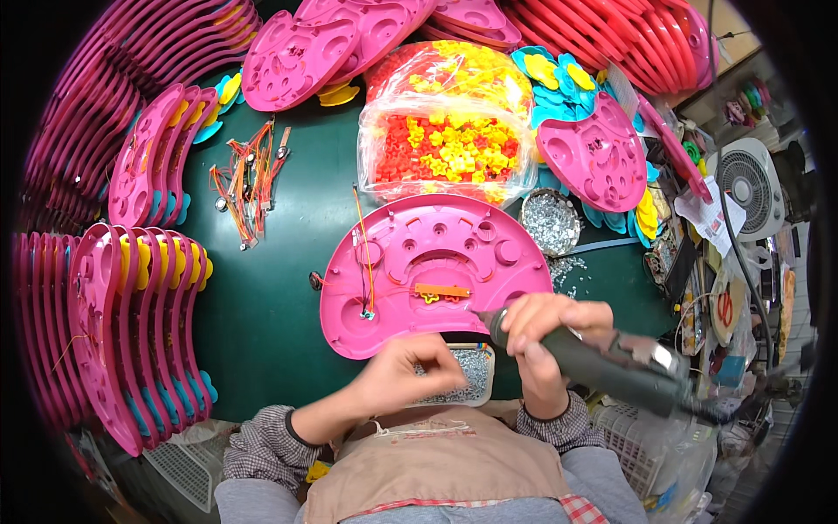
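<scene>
A curved pink plastic panel (515, 288) lies hollow side up in front of me. On its lower middle sits an orange-brown circuit strip (443, 290) beside small yellow star pieces (429, 298). Thin wires run over the panel's left part to a small component (367, 314). My right hand (550, 345) is wrapped round a dark electric screwdriver (611, 371), its tip over the panel's lower right part. Fingers pinched, my left hand (415, 371) hovers at a small tray (491, 384) of screws; whatever it holds is too small to make out.
Pink panels (144, 332) stand stacked at left, red ones (602, 44) at far right. Behind the work lies a clear bag (449, 131) of red and yellow pieces. A bowl (550, 223) of screws stands right, some spilled beside it. Wired parts (253, 183) lie left; a fan (749, 188) stands right.
</scene>
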`<action>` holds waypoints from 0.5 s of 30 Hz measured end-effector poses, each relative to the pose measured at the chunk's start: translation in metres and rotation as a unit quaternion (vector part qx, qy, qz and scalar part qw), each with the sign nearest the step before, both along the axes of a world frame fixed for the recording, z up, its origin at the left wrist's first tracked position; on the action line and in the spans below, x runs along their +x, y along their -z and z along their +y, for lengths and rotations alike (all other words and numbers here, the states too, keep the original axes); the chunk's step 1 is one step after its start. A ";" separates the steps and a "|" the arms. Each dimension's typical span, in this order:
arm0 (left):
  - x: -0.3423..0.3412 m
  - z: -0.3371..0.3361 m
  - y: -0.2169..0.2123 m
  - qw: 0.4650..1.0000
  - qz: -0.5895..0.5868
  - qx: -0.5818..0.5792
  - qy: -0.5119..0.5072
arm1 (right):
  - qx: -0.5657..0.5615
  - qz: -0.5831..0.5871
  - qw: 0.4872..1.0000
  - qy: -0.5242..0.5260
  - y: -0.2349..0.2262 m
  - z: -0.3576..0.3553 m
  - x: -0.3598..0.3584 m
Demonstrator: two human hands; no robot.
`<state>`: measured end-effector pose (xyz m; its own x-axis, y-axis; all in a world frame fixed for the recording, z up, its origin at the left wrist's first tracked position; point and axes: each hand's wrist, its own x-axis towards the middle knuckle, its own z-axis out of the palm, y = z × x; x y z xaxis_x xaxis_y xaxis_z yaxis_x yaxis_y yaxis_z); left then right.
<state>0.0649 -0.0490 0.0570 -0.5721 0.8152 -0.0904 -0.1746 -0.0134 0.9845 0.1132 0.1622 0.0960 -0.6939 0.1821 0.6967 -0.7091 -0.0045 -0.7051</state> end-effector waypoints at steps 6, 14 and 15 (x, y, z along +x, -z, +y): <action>-0.076 0.011 0.033 0.802 0.573 -0.127 -0.111 | -0.025 -0.013 1.000 -0.002 0.029 -0.006 -0.030; -0.071 0.003 0.037 0.829 0.541 -0.109 -0.092 | -0.055 -0.039 0.998 0.009 0.030 -0.011 -0.030; -0.069 0.002 0.033 0.833 0.535 -0.103 -0.099 | -0.062 -0.042 0.997 0.008 0.026 -0.012 -0.029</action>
